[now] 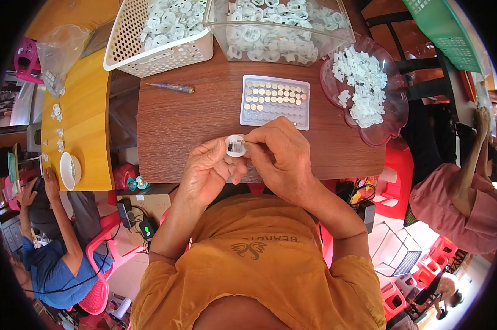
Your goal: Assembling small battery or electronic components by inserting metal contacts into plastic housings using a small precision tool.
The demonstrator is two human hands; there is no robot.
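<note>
White ring, a small round plastic part with a square opening at its middle, sits pinched in the fingers of the left hand, just above the near edge of the brown surface. The left hand is closed around its rim. The right hand is closed too, thumb and forefinger pressed together at the ring's right side; whatever they pinch is too small to tell.

Just beyond the hands lies a clear tray of button cells: its far rows are filled with silvery discs, its near rows look bare. To its left a screwdriver lies flat, well apart from the hands.

At the far edge stand three containers. A white basket on the left is heaped with white rings. A clear bin beside it holds more of the same, piled high. A clear pink dish on the right carries a mound of small white plastic pieces.

On the yellow surface to the left stand a white bowl and a clear bag, with a few white parts scattered between them. A green basket shows at the upper right.
</note>
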